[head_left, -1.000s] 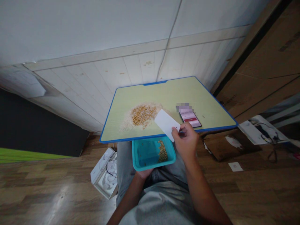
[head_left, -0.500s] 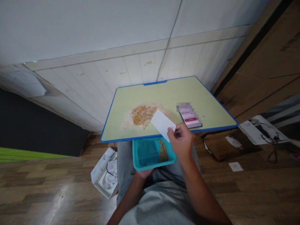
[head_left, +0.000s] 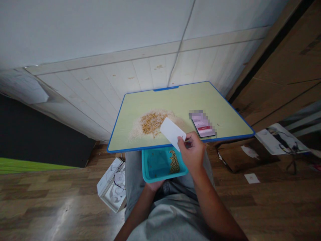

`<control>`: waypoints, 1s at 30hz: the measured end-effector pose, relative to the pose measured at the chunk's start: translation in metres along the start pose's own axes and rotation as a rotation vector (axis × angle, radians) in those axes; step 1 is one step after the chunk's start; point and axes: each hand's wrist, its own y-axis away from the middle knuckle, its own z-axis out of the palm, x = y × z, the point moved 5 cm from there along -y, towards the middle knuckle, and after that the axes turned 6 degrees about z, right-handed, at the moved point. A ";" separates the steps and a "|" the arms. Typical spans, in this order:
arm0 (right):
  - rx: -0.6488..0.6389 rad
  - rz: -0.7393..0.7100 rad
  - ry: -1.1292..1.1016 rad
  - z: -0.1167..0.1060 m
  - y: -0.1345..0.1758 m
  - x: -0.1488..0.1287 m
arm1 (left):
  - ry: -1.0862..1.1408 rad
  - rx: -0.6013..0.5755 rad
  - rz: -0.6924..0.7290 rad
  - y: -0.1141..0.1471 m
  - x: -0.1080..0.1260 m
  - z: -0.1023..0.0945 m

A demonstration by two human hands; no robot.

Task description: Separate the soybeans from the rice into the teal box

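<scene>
Right hand [head_left: 192,154] pinches a white card [head_left: 172,132] by its near corner, thumb on top, other fingers folded under. Card sticks out up-left from the hand, tilted, its far end over the near edge of the bean pile [head_left: 152,122] on the table [head_left: 175,98]. Can't tell if the card edge touches the tabletop or hangs just above.

Beans sit in the middle of a wider spread of pale rice [head_left: 136,132], left of centre on the table. Phone [head_left: 203,126] lies flat on the table just right of the card hand, apart from it, screen lit.

Left hand [head_left: 153,185] is under the teal tray [head_left: 150,164], mostly hidden; it grips the tray's near underside and holds it just below the table's near edge, over the lap. Row of beans lies along the tray's right wall, a few loose ones on its floor.

Versus a second ago: card and right hand have shifted left, away from the phone and toward the beans. Card's far end was clear of the pile, now overlaps it. Tray, left hand and phone haven't moved.
</scene>
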 end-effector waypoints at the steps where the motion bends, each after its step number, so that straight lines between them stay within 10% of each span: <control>1: 0.012 0.004 0.004 -0.001 -0.001 0.001 | 0.011 0.007 -0.007 -0.001 0.000 0.000; 9: 0.097 0.028 -0.022 -0.010 -0.005 0.008 | 0.000 0.065 0.005 0.006 0.006 0.020; 17: -0.019 -0.012 -0.055 -0.005 -0.004 0.003 | 0.057 0.014 0.019 -0.010 -0.003 -0.014; 30: -0.061 -0.020 -0.099 -0.002 -0.002 0.005 | 0.071 0.006 -0.015 -0.001 0.002 0.001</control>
